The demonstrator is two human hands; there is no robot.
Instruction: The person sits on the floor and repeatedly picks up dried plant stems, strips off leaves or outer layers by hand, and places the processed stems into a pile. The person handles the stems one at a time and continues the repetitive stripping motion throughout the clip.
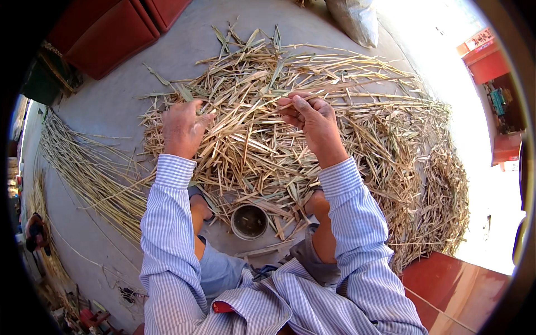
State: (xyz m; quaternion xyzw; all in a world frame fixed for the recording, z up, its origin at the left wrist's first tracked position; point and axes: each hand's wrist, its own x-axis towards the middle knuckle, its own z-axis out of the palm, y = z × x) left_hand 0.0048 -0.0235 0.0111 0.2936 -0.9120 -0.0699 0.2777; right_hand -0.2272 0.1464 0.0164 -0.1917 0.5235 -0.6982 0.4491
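A wide heap of dry stalks and leaf husks (257,134) lies on the floor in front of me. Over its left part is my left hand (182,129), with thumb and forefinger apart and nothing visible between them; its other fingers are partly hidden. My right hand (314,124) is closed above the middle of the heap, pinching a thin dry stalk between thumb and fingers. Where that stalk ends is hard to tell among the straw behind it. Some pale green leaves (184,91) stick out at the heap's far left.
A round metal pot (249,222) with dark contents stands between my feet. Long thin stems (95,173) lie bundled on the left floor. Red upholstered seats (111,39) stand at the far left, a pale sack (354,22) at the far edge. Shredded husks (444,195) spread to the right.
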